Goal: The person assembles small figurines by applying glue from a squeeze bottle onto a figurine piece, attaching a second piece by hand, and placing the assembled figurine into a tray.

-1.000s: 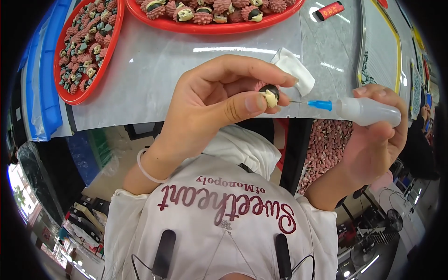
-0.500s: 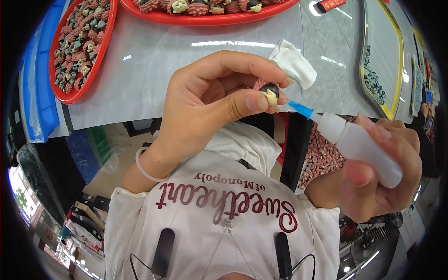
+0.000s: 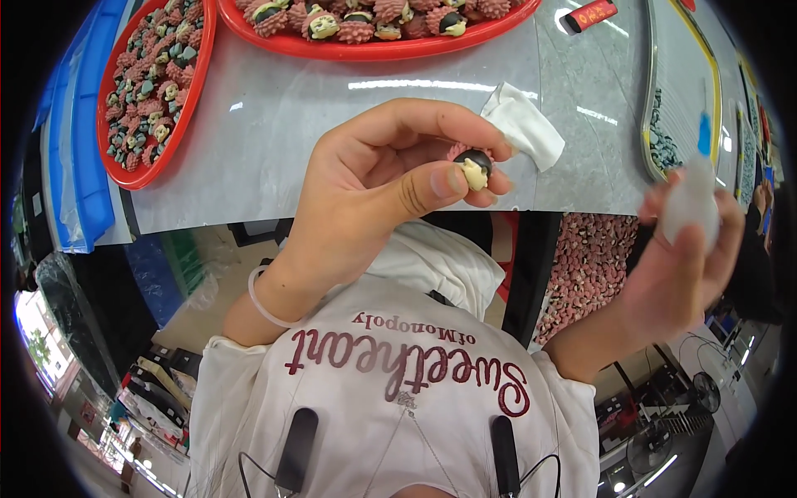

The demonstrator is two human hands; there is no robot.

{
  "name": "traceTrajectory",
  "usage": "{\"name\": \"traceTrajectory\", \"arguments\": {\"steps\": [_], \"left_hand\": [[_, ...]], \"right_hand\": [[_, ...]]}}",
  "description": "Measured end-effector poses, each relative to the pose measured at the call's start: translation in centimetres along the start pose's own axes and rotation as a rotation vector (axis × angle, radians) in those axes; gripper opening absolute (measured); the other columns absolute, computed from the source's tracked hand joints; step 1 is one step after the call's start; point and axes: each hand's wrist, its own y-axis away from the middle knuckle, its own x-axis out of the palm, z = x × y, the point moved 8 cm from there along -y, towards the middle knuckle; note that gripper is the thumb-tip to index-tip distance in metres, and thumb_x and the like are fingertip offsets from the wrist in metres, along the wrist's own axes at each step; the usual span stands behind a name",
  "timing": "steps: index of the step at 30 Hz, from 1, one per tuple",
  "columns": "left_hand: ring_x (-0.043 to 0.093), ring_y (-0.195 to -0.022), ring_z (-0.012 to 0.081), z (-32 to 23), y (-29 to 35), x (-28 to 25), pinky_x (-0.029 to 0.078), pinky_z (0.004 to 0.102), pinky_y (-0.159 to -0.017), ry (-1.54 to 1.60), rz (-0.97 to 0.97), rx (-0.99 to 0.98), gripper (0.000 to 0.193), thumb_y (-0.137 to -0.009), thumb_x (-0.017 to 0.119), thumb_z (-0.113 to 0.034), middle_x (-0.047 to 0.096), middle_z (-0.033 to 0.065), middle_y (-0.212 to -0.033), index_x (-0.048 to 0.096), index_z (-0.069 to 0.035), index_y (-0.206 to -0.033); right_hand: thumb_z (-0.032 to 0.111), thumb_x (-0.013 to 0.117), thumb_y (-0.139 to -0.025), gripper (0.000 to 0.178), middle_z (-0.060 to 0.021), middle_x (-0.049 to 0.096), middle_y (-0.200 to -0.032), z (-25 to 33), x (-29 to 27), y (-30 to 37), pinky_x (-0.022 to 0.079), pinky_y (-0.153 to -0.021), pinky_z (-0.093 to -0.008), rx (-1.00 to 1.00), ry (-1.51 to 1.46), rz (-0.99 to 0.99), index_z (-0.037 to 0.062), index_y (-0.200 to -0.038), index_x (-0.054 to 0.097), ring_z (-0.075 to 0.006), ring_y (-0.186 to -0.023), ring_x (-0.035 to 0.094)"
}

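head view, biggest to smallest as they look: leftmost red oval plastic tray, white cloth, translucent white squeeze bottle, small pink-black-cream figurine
Red tray
White cloth and squeeze bottle, unranked: similar, bottle blurred and probably nearer the camera
Figurine

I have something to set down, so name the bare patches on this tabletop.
Bare tabletop lies between the left red tray, the large red tray and the left hand; another patch lies between the white cloth and yellow-edged tray. Crowded: both red trays, filled with small pieces.
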Motion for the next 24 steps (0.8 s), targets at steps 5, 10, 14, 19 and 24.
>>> {"name": "traceTrajectory", "arguments": {"steps": [5, 10, 14, 19, 24], "left_hand": [[0.055, -0.079, 0.0183, -0.3, 0.0, 0.1, 0.045, 0.026, -0.068, 0.063, 0.018, 0.053, 0.025, -0.077, 0.055, -0.011, 0.053, 0.0146, -0.095, 0.049, 0.004, -0.096], [0.055, -0.077, 0.018, -0.7, 0.4, -0.4, 0.044, 0.0242, -0.065, -0.035, -0.048, 0.06, 0.026, -0.076, 0.057, -0.015, 0.052, 0.0141, -0.093, 0.048, 0.002, -0.094], [0.055, -0.075, 0.0173, -1.2, 0.6, -1.3, 0.044, 0.0225, -0.063, -0.085, -0.088, 0.07, 0.028, -0.076, 0.058, -0.019, 0.051, 0.0139, -0.091, 0.048, 0.001, -0.094], [0.055, -0.074, 0.0169, -1.7, 0.3, -1.4, 0.044, 0.0213, -0.061, -0.091, -0.096, 0.098, 0.03, -0.076, 0.058, -0.021, 0.05, 0.0139, -0.092, 0.048, 0.001, -0.094], [0.055, -0.075, 0.0172, -1.4, -0.1, -0.8, 0.046, 0.0223, -0.06, -0.073, -0.069, 0.091, 0.028, -0.077, 0.057, -0.019, 0.05, 0.0145, -0.092, 0.048, 0.001, -0.095]], "right_hand": [[-0.011, 0.056, -0.067, 0.033, -0.0106, 0.055, -0.088, -3.3, 0.8, -1.7, 0.041, -0.072, -0.0243, -0.064, 0.165, -0.131, 0.0005, -0.095, 0.043, -0.0144, -0.081, 0.05], [-0.007, 0.061, -0.062, 0.04, -0.0082, 0.054, -0.082, -5.8, 3.2, -2.8, 0.041, -0.069, -0.0229, -0.09, 0.296, 0.034, 0.0013, -0.099, 0.044, -0.0131, -0.074, 0.051], [0.001, 0.059, -0.066, 0.024, -0.0054, 0.054, -0.078, -4.6, -0.9, -3.9, 0.041, -0.066, -0.023, -0.149, 0.611, 0.004, 0.0017, -0.09, 0.053, -0.0117, -0.071, 0.051], [0.005, 0.057, -0.069, 0.012, -0.004, 0.057, -0.073, -6.2, -8.0, -5.8, 0.039, -0.06, -0.0229, 0.086, 0.934, -0.022, 0.001, -0.081, 0.058, -0.0108, -0.064, 0.051], [0.003, 0.054, -0.071, 0.01, -0.0051, 0.057, -0.072, -5.7, -7.2, -5.4, 0.039, -0.062, -0.0227, -0.138, 1.089, 0.003, 0.0008, -0.081, 0.059, -0.0118, -0.065, 0.051]]}}
